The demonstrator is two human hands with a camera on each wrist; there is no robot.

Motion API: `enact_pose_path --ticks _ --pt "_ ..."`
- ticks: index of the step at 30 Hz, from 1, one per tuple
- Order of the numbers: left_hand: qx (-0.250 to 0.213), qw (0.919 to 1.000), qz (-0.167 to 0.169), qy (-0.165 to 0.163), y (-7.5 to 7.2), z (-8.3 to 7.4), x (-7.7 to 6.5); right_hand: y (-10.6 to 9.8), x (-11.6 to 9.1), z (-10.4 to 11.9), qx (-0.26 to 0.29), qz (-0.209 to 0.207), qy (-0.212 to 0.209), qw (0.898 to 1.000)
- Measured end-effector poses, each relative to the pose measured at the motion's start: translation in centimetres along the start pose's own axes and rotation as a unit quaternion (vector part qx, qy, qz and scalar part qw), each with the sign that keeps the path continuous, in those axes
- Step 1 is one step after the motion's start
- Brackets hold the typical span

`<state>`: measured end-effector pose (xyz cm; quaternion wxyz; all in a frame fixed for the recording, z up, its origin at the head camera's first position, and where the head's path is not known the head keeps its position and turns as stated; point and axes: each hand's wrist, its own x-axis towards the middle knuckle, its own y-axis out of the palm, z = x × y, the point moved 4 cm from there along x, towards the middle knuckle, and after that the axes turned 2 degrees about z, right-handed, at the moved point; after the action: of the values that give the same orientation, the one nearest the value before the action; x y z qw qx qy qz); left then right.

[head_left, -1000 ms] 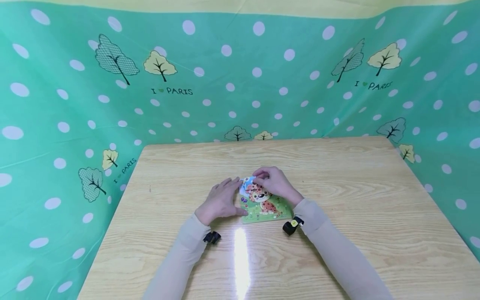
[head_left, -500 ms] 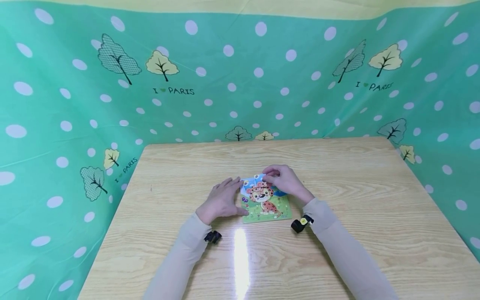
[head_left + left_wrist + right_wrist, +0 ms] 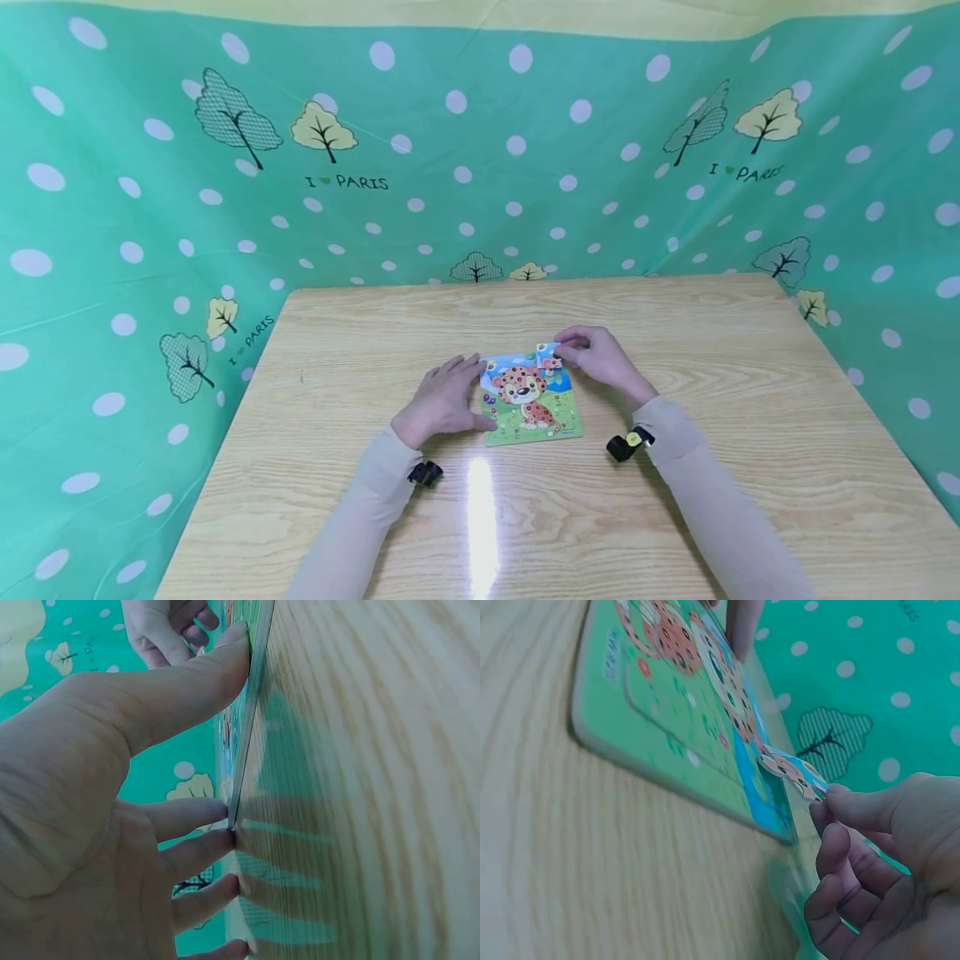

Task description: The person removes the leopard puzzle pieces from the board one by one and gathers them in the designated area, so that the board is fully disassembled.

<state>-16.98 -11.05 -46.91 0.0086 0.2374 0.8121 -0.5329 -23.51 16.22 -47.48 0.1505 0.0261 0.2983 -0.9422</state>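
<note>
A square jigsaw puzzle board (image 3: pixel 531 417) with a spotted leopard cub picture lies on the table. My left hand (image 3: pixel 441 398) rests at its left side, fingers spread and fairly straight. Its thumb (image 3: pixel 202 679) lies on the near left corner, and its fingertips meet the board's far left part. Between thumb and forefinger, my right hand (image 3: pixel 600 360) pinches a small puzzle piece (image 3: pixel 791 774) showing blue and part of a spotted figure. That piece is tilted, close over the board's far right corner. The right hand's other fingers are curled beneath, off the board.
The wood-grain table (image 3: pixel 360 333) surrounds the board, with a bright light reflection (image 3: pixel 482 517) in front of it. A green dotted cloth (image 3: pixel 420 150) hangs behind and along the sides. Black straps (image 3: pixel 426 474) are on both wrists.
My right hand has moved to the right with the puzzle piece, from the board's far left part to its far right corner. My left hand has stayed in place on the board.
</note>
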Motion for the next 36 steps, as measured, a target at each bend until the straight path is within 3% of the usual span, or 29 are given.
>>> enact_pose_path --ticks 14,23,36 --pt "0.007 1.0 -0.001 0.0 0.1 0.1 0.0 -4.0 -0.6 -2.9 -0.011 -0.018 0.017 1.0" --pt "0.004 1.0 -0.002 0.003 0.0 0.0 0.0 -7.1 -1.2 -5.2 -0.021 -0.039 0.05 0.998" --pt "0.004 1.0 0.0 0.002 0.1 0.1 0.1 -10.5 -2.2 -7.7 -0.068 -0.071 0.084 0.992"
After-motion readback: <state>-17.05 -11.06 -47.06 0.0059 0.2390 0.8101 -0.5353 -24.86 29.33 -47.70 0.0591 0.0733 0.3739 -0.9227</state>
